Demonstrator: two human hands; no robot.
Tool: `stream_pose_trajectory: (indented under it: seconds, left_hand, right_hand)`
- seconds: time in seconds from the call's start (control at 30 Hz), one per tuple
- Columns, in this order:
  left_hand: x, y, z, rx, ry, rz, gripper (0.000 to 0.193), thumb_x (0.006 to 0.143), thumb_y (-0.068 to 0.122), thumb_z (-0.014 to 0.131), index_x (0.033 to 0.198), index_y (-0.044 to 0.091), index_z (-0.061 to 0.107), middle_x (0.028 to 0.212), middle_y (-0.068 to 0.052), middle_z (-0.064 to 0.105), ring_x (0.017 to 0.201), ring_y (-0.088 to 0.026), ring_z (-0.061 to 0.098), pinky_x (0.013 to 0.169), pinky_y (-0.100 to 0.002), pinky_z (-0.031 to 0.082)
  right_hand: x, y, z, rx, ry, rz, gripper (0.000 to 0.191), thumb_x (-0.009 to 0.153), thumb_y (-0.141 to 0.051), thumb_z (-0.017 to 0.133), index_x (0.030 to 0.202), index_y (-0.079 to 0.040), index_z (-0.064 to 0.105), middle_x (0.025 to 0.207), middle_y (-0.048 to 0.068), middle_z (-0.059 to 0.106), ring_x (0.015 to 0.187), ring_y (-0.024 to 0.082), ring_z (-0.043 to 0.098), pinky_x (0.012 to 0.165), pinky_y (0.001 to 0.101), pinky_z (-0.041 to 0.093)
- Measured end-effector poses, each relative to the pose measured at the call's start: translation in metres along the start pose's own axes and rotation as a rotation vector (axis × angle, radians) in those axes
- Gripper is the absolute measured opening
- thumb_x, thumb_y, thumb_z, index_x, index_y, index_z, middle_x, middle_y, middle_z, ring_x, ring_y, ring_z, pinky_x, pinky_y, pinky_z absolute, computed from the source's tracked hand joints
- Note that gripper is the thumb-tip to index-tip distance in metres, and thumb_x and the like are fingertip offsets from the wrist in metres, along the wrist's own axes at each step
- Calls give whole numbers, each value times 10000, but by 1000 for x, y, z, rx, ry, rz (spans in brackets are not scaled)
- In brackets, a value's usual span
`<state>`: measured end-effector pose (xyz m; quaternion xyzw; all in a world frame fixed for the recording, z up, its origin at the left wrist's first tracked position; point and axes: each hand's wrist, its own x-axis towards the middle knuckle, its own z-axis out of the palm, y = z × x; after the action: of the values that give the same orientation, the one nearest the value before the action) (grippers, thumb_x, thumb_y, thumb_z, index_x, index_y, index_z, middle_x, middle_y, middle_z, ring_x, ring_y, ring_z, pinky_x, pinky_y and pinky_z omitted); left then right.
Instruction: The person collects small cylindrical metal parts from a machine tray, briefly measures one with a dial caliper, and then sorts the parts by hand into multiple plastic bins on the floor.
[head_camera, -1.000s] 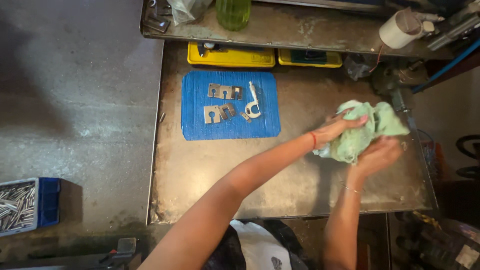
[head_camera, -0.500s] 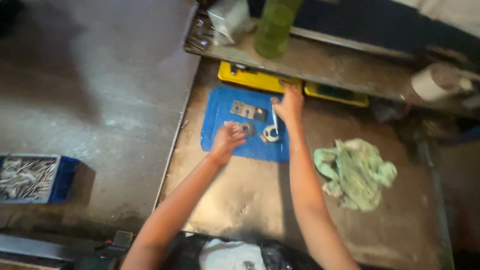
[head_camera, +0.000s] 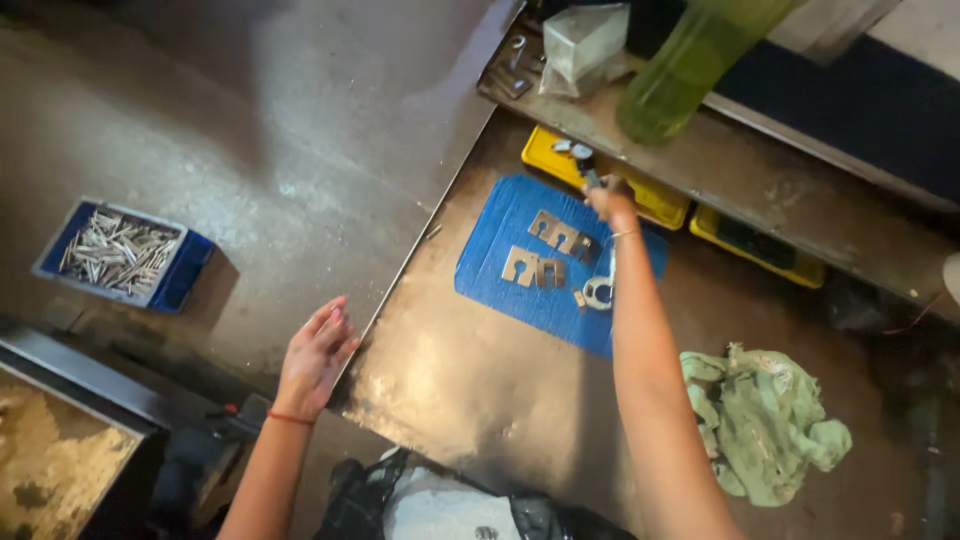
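Metal bench (head_camera: 470, 400): left hand (head_camera: 315, 355) open at edge; right hand (head_camera: 610, 200) grips tool (head_camera: 583, 160).

Bare arms, red wrist thread (head_camera: 290, 418)

The right hand (head_camera: 610, 200) is hiding most of the tool it's gripping, and the green bottle (head_camera: 690, 70) at one o'clock is getting cropped off up top.

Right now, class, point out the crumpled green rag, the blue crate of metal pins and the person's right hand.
crumpled green rag (head_camera: 765, 420), head view, middle of the cloth.
blue crate of metal pins (head_camera: 190, 268), head view, its right wall.
right hand (head_camera: 610, 200), head view, back of the hand, at a dark tool by the yellow tray.
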<state>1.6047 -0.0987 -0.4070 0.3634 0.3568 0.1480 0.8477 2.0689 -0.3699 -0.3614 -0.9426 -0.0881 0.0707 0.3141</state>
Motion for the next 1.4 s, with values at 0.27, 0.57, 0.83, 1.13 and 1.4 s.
stream_pose_trajectory:
  seconds: [0.27,0.57,0.83,1.13,1.4]
  left_hand:
    - [-26,7,80,10,-197,154,401,988,114,642,1362,-26,610,1128,-72,702,941,-139,673,839,-295,578]
    - [-53,20,168,92,-433,278,376,983,68,662,1337,-58,635,1170,-152,733,995,-191,723,874,-321,615]
    - [-90,32,194,4,-614,273,353,966,34,675,1309,-39,636,1230,-165,724,1092,-209,722,915,-367,633]
    - [-108,40,191,-27,-649,274,328,978,3,669,1302,-40,650,1206,-204,723,1083,-246,724,915,-385,634]
    - [-120,47,189,-92,-632,248,314,969,-17,661,1282,-33,652,1209,-222,723,1075,-262,730,920,-399,636]
  right_hand:
    - [-108,2,-27,-329,517,-225,629,857,-722,728,775,-101,783,706,190,705,654,398,682,589,487,529]
    - [-276,-63,-62,176,369,-552,352,799,-248,873,1055,-45,740,692,81,657,585,147,638,591,295,534]
    - [-334,-76,-83,344,374,-504,472,765,-129,881,1187,6,718,798,16,717,650,10,588,592,188,494]
    - [-359,-86,-102,229,324,-484,463,836,-141,842,1254,4,709,806,42,690,643,47,562,590,223,474]
    - [-370,-94,-109,10,356,-669,435,971,-155,729,1346,31,609,1080,208,715,865,323,722,714,364,554]
